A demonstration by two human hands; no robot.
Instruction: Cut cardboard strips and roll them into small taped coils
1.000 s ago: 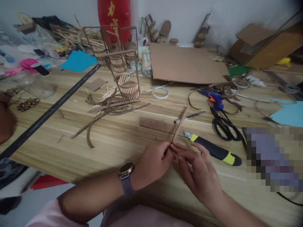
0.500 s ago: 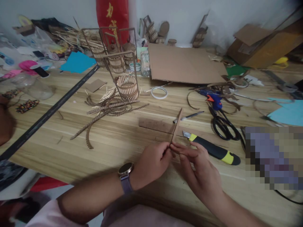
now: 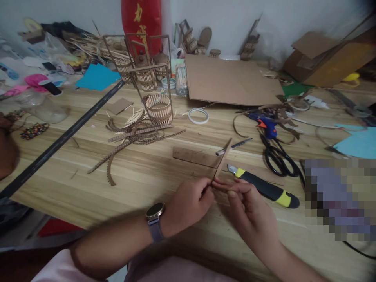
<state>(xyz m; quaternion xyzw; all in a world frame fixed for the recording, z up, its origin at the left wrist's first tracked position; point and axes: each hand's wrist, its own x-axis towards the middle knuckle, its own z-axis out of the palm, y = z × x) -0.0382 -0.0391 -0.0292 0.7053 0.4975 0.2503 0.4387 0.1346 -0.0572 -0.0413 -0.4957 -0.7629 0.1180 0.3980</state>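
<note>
Swung rightward, the brown strip [image 3: 223, 159] is pinched in the left hand [image 3: 190, 205], near end hidden, the right hand's [image 3: 255, 211] grip unclear.

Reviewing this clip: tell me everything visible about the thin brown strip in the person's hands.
The thin brown strip looks like cardboard: narrow, fairly straight, with a darker left edge. Its near end is pinched in the left hand and hidden there; fingertips of the right hand sit close against it, though their grip is unclear. Its free end points away from the person, overlapping the pen in view.
</note>
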